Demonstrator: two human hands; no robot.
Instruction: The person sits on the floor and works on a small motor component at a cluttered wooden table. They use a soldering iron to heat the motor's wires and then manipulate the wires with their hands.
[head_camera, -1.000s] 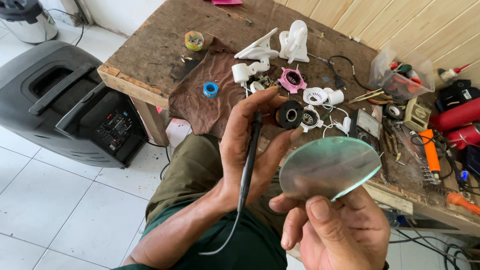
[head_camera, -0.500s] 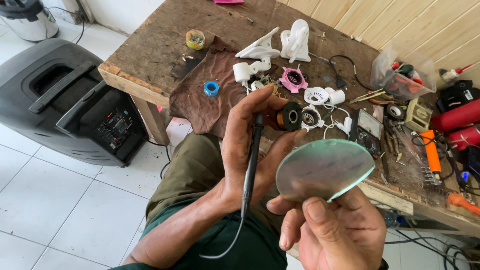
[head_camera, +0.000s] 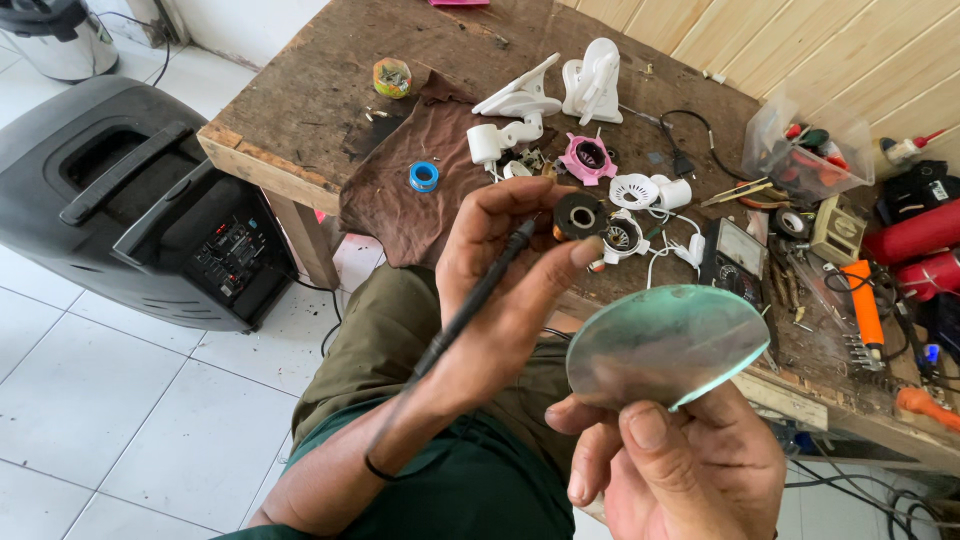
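Below the near edge of the wooden worktop (head_camera: 300, 90), over the person's lap, both hands are raised. Left hand (head_camera: 500, 290) is half curled around a thin black probe (head_camera: 470, 310): the shaft crosses the palm on a slant, tip up near the fingertips, and its black lead (head_camera: 385, 455) runs down along the forearm. That hand is grasping the probe loosely, fingers bent rather than clenched. Right hand (head_camera: 680, 470), lower and nearer the camera, pinches a round greenish glass disc (head_camera: 665, 345) by its lower edge, thumb on the near face and fingers behind. So the disc sits just above the right hand and just to the right of the left hand's fingertips, close to them but apart; the probe tip lies up and left of the disc, not touching it.

Behind the hands, on the worktop, lie a brown cloth (head_camera: 420, 170), white plastic housings (head_camera: 560, 90), a pink ring part (head_camera: 587, 158), a blue tape roll (head_camera: 424, 176) and a black ring-shaped part (head_camera: 580, 215). On the tiled floor to the left stands a black portable speaker (head_camera: 130, 200).
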